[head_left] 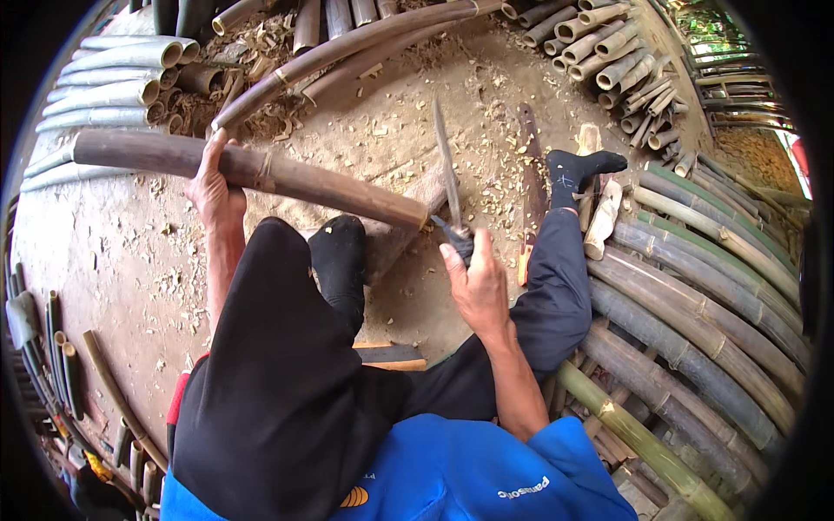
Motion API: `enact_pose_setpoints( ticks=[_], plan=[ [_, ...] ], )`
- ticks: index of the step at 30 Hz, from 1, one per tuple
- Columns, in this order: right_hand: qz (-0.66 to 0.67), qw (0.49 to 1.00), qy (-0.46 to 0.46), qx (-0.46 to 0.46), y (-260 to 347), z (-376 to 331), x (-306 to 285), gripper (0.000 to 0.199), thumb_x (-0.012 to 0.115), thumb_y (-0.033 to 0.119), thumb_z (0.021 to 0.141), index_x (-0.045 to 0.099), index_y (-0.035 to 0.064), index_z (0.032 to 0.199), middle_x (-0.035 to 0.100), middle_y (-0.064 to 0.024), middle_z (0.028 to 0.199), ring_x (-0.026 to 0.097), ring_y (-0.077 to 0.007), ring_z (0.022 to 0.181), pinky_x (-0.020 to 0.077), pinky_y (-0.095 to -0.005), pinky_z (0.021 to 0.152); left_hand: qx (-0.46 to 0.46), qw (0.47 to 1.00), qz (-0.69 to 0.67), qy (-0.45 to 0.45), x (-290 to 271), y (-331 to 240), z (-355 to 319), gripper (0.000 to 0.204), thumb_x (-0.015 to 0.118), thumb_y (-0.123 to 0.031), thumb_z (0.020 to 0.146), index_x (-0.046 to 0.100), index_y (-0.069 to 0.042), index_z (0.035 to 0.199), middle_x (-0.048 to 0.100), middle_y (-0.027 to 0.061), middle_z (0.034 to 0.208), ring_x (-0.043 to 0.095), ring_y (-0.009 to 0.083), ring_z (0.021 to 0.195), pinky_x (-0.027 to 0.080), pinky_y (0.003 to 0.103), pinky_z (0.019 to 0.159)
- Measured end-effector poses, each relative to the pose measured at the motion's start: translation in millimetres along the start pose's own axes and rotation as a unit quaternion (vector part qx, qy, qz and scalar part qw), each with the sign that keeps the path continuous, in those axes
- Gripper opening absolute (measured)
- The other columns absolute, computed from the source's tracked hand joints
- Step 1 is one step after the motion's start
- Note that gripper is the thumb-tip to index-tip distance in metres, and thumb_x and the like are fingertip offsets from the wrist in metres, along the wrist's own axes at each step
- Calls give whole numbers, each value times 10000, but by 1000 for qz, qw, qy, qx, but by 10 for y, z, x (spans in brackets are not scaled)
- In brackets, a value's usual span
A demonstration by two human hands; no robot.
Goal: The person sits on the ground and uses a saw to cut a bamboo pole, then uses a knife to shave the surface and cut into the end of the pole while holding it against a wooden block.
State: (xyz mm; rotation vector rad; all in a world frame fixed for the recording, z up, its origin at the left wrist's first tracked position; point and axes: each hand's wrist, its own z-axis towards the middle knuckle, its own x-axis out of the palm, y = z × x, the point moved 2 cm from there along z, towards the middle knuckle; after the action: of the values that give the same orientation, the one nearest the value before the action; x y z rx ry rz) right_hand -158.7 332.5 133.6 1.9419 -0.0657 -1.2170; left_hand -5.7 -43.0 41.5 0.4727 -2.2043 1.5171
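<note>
Brown bamboo pole (252,171) held level across the scene, running from upper left down to its cut end near centre. Left hand (213,187) wrapped tight around the pole from below, about a third of the way along. Right hand (476,282) closed around the dark handle of a long knife (446,169), blade pointing up and away, its base just beside the pole's cut end. Pole end resting on or just above a wooden block (408,221) on the ground; contact not clear. Seated, legs in black trousers, black socks; left foot (339,247) just beside the block, right foot (578,169) stretched out toward the right-hand stack. Dirt floor (113,260) littered with pale chips and shavings, thickest around the block. Thick greenish and grey bamboo poles (695,313) stacked along the right. Pale cut tubes (117,78) piled at upper left, more cut ends (599,43) at upper right. Two long curved poles (347,48) lying across the top.
</note>
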Motion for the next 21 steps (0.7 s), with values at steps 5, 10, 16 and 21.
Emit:
enact_pose_setpoints(
  ticks=[5, 10, 16, 21],
  plan=[
    [87, 965, -154, -192, 194, -74, -74, 285, 720, 142, 944, 543, -6, 1112, 685, -196, 846, 698, -391, 706, 534, -430, 595, 29, 999, 37, 21, 200, 82, -18, 327, 858, -22, 778, 667, 70, 1026, 721, 143, 896, 715, 227, 760, 613, 375, 721],
    [-199, 975, 73, 65, -758, 163, 386, 361, 556, 373, 1027, 460, 37, 1118, 697, -280, 911, 680, -506, 804, 526, -567, 659, 44, 997, 53, 37, 376, 54, -124, 316, 850, -17, 786, 680, 63, 1040, 726, 131, 918, 721, 215, 785, 602, 352, 730],
    [12, 994, -25, -102, 126, 13, 20, 319, 666, 224, 982, 506, 36, 1185, 697, -224, 897, 708, -426, 782, 545, -471, 637, 7, 991, 66, 112, 62, -48, 3, 378, 841, -101, 819, 636, -3, 1121, 729, 118, 973, 708, 199, 889, 560, 350, 850],
    [-68, 998, 6, -2, -556, 54, 398, 336, 600, 310, 1002, 454, 39, 1137, 685, -290, 832, 674, -505, 799, 521, -579, 667, -4, 985, 51, 162, 199, -21, -80, 374, 833, -102, 820, 638, -2, 1123, 707, 113, 1011, 695, 201, 954, 542, 355, 887]
  ],
)
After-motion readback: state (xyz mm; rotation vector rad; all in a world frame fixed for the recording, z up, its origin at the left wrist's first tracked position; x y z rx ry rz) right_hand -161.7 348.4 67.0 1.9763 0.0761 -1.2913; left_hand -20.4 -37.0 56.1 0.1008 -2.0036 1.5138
